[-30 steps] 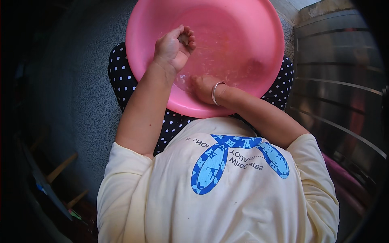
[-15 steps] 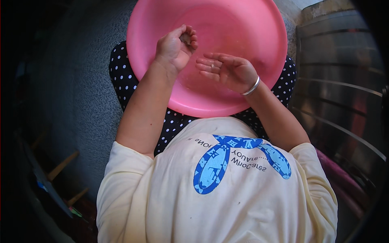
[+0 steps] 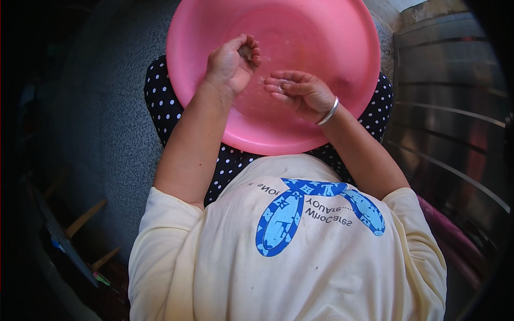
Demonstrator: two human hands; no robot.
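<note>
Both hands are over a wide pink basin point(image 3: 342, 32), which rests across my lap. My left hand point(image 3: 233, 63) is at the left, its fingers curled into a cup around a greyish lump point(image 3: 245, 52) too small to name. To its right, my right hand point(image 3: 302, 93) is turned palm up, fingers together and slightly bent, a silver bangle on the wrist. Its thumb lies on the fingers, beside a tiny whitish spot I cannot make out. The hands are apart. The skin of the fingers looks wet, and the basin's floor has a wet sheen.
My knees in dark polka-dot trousers point(image 3: 160, 101) support the basin. At the right stands a metal-slatted panel point(image 3: 450, 96). A rough grey floor point(image 3: 123, 134) lies to the left, with wooden legs point(image 3: 85, 218) of some furniture at the lower left.
My right thumb has moved down onto the fingers, which have bent a little; that hand has turned slightly. My left hand has stayed nearly still.
</note>
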